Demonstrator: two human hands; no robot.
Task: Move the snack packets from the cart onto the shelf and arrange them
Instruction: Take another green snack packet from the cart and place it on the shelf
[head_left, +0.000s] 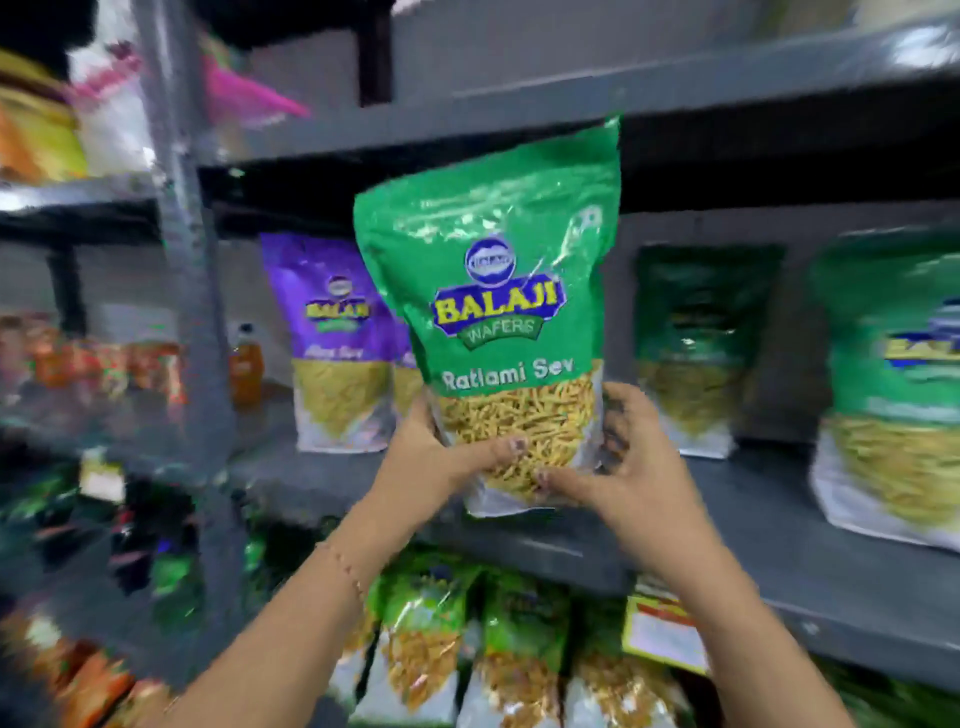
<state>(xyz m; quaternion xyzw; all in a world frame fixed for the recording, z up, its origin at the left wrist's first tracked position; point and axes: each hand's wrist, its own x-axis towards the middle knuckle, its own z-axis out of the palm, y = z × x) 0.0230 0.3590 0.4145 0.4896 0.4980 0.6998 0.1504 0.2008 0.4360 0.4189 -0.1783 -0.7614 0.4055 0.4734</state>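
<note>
Packet in both hands: a green snack packet (493, 312) is held upright in front of the middle shelf (753, 514), its bottom edge just above the shelf's front lip, not yet set down. The left hand (441, 447) is clamped on the lower left corner, thumb across the clear window; the right hand (623, 467) is clamped on the lower right corner, fingers curled round the side.

What could go wrong: both grips sit low and the tall top stands free, so the packet could flop forward or sideways as it goes in. Its top corner reaches up to the shelf board above (675, 83) and might catch on that edge. The gap is bounded by the purple packet (337, 343) on the left and another green packet (706, 348) on the right; a careless push could knock either over. Let go too near the lip, it might tip off onto the packets on the lower shelf (467, 649).

The packet itself is glossy green on top with a yellow-and-blue logo and the words "Ratlami Sev", clear below showing thin yellow sticks, with a pale base. It looks full and a little crinkled, tilted slightly to the right.
</note>
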